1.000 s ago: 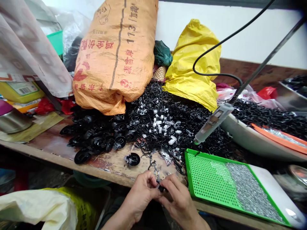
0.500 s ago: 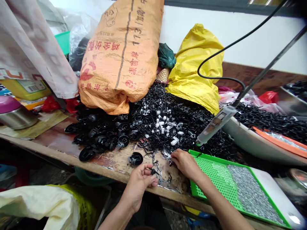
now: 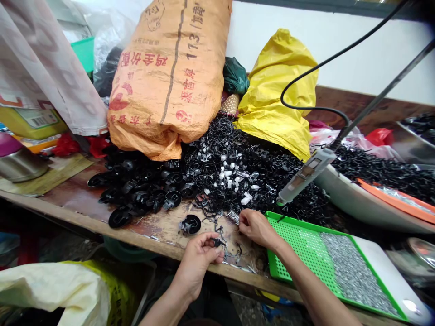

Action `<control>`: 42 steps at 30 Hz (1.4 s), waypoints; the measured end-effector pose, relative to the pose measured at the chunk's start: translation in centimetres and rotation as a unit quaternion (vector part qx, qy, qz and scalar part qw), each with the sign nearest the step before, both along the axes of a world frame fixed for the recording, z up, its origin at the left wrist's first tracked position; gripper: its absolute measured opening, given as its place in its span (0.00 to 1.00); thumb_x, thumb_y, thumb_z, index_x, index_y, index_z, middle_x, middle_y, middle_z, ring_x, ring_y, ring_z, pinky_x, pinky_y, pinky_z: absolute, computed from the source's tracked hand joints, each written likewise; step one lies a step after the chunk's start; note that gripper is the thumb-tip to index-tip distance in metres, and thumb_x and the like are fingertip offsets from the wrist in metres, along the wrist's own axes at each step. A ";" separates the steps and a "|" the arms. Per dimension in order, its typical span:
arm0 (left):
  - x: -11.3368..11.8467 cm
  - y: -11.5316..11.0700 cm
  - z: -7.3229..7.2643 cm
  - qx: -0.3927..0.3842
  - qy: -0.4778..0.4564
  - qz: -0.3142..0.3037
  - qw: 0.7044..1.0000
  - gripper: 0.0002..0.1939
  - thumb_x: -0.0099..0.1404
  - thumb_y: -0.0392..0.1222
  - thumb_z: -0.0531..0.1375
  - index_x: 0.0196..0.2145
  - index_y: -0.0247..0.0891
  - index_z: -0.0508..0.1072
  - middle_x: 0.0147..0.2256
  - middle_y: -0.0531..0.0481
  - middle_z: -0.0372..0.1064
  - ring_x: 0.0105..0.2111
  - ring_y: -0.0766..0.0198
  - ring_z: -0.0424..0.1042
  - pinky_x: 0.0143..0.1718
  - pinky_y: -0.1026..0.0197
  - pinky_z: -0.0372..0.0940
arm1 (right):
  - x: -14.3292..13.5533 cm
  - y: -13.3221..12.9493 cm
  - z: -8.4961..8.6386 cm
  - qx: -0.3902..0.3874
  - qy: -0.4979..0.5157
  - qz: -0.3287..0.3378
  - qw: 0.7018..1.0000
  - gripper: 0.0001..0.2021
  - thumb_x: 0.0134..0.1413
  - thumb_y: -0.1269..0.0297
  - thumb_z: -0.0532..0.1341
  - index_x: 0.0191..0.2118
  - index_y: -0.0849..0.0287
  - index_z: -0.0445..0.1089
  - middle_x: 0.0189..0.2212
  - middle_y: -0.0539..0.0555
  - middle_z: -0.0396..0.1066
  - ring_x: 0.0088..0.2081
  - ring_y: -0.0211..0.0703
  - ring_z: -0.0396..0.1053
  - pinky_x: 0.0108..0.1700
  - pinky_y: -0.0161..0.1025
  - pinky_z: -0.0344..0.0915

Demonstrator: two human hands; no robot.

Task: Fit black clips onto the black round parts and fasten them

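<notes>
My left hand [image 3: 199, 260] is closed over the table's front edge, pinching a small black plastic part [image 3: 216, 242] between thumb and fingers. My right hand [image 3: 258, 230] is at the front of the pile, its fingertips together beside a small heap of shiny metal pins [image 3: 234, 217]. Whatever those fingertips hold is hidden. Just beyond my left hand lies a round black piece with a clear fitting [image 3: 190, 223]. Loose dark bits [image 3: 234, 251] are scattered on the wood between my hands.
A green perforated tray [image 3: 288, 246] with small metal pieces [image 3: 356, 267] sits at the right. Behind are a black parts pile [image 3: 220, 149], round black pieces [image 3: 139, 194], an orange sack [image 3: 166, 86] and a yellow bag [image 3: 278, 90]. A cabled tool [image 3: 302, 179] hangs over the pile.
The view has shifted slightly. The black part in my left hand has turned a little and now points more to the right. My right hand stays by the pins with its fingers more curled.
</notes>
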State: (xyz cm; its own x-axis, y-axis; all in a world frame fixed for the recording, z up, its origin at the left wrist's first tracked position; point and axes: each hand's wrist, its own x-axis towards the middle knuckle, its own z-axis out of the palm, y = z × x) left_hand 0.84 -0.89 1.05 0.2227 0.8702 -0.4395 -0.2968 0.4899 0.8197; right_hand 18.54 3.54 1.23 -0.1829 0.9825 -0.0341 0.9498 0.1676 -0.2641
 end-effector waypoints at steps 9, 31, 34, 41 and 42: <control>0.2 0.1 0.0 -0.007 -0.005 0.014 1.000 0.13 0.44 0.32 0.61 0.31 0.33 0.68 0.20 0.55 0.65 0.20 0.68 0.66 0.25 0.66 0.59 | 0.8 0.2 -0.3 0.022 0.162 -0.030 0.986 0.06 0.38 0.73 0.49 0.18 0.60 0.59 0.17 0.47 0.58 0.21 0.33 0.56 0.24 0.29 0.51; 0.2 0.2 0.3 0.013 -0.047 0.003 0.999 0.11 0.44 0.31 0.60 0.29 0.36 0.66 0.22 0.57 0.63 0.20 0.71 0.64 0.27 0.66 0.59 | 0.8 -1.9 1.2 0.016 0.423 -0.085 0.902 0.07 0.44 0.62 0.57 0.25 0.60 0.65 0.21 0.47 0.60 0.21 0.32 0.58 0.22 0.30 0.57; 0.6 0.4 0.2 0.010 -0.057 0.023 0.998 0.13 0.44 0.30 0.60 0.31 0.36 0.66 0.23 0.56 0.62 0.22 0.69 0.65 0.27 0.65 0.60 | -0.7 -3.9 0.9 0.031 0.407 -0.074 0.910 0.06 0.46 0.64 0.56 0.25 0.60 0.67 0.21 0.48 0.59 0.22 0.33 0.57 0.23 0.31 0.56; 1.2 0.5 -0.1 0.033 -0.034 0.025 0.999 0.11 0.41 0.29 0.61 0.27 0.33 0.71 0.22 0.53 0.65 0.23 0.69 0.64 0.27 0.66 0.60 | -3.3 -6.8 -0.3 0.038 0.365 -0.051 0.929 0.10 0.52 0.65 0.52 0.27 0.59 0.69 0.23 0.51 0.63 0.25 0.36 0.60 0.26 0.32 0.59; 1.3 0.5 0.0 0.036 -0.033 0.024 0.998 0.11 0.41 0.28 0.61 0.27 0.33 0.71 0.22 0.53 0.66 0.24 0.68 0.64 0.28 0.66 0.60 | -3.4 -7.0 -0.2 0.040 0.362 -0.048 0.930 0.10 0.52 0.65 0.51 0.29 0.58 0.69 0.24 0.52 0.63 0.26 0.37 0.61 0.27 0.32 0.60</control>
